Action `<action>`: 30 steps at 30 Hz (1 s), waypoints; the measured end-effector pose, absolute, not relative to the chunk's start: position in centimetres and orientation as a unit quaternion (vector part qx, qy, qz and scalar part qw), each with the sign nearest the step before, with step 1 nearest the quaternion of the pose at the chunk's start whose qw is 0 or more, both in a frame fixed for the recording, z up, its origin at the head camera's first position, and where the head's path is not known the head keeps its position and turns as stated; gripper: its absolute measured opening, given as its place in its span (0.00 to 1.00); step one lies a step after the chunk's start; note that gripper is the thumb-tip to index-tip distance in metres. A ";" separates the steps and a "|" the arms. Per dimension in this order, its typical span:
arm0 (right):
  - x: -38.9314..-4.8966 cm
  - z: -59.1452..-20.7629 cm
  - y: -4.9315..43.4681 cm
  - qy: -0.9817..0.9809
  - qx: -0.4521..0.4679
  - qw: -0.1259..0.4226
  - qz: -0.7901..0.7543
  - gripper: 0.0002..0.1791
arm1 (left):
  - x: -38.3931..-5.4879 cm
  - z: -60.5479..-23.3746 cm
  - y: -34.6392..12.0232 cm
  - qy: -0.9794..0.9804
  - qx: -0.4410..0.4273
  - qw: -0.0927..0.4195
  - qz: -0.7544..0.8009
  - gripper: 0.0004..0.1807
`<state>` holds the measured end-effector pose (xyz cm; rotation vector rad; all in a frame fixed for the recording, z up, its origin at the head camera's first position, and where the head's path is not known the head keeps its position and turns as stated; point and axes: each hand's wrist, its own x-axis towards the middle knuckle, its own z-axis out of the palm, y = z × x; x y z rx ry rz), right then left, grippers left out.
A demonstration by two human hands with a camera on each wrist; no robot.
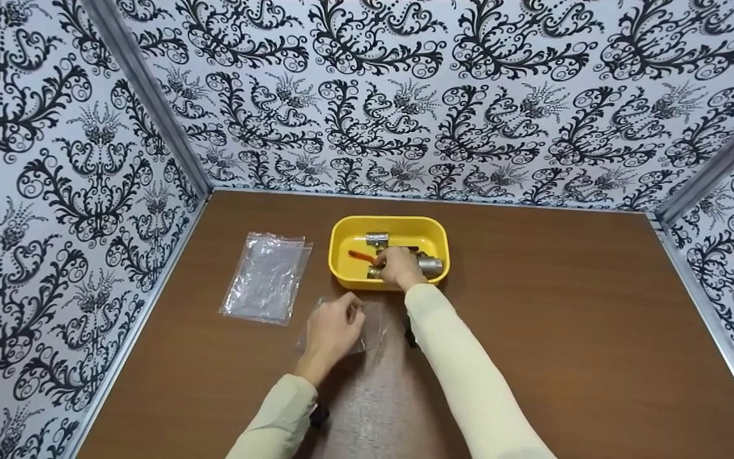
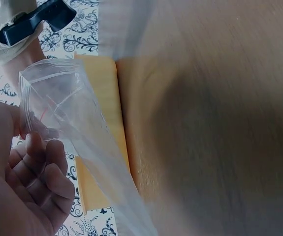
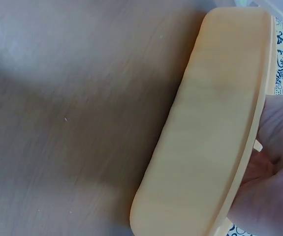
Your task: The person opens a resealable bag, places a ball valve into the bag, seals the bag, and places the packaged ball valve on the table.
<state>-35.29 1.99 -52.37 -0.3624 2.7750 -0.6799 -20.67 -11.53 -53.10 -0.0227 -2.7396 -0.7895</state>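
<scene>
My left hand (image 1: 333,326) pinches a clear zip-lock bag (image 2: 77,101) near its top edge, thumb against fingers. The bag hangs in front of a yellow plastic bin (image 3: 200,123), above the brown table. Over the bin's near rim reaches my right hand (image 1: 400,266), its fingers down among metal pipe fittings. Close to its fingertips lies a red-orange lever handle (image 1: 360,256). On its right is a larger grey metal fitting (image 1: 431,265); a small shiny fitting (image 1: 377,239) lies farther back. The bin wall hides my right fingertips in the right wrist view, so their grip is unclear.
Several clear plastic bags (image 1: 265,277) lie flat in a pile left of the bin. The brown table (image 1: 564,319) is bounded by patterned wall panels (image 1: 405,127) at the back and sides. Dark wrist straps (image 2: 33,27) show on the sleeves.
</scene>
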 end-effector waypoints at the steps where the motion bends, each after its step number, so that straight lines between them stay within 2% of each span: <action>1: -35.3 -52.4 2.1 0.956 -0.126 0.131 -0.230 0.15 | -20.7 -53.1 -11.5 -0.951 -0.008 0.143 -0.274 0.04; 9: -35.1 -52.1 2.5 0.953 -0.142 0.129 -0.233 0.13 | -20.5 -52.8 -11.4 -0.952 -0.008 0.145 -0.269 0.04; 18: -34.4 -51.2 4.0 0.954 -0.187 0.063 -0.226 0.07 | -20.4 -52.7 -11.1 -0.952 -0.012 0.161 -0.262 0.04; 30: -32.7 -48.2 8.7 0.946 -0.227 0.020 -0.230 0.16 | -20.6 -52.3 -9.6 -0.954 -0.006 0.127 -0.270 0.07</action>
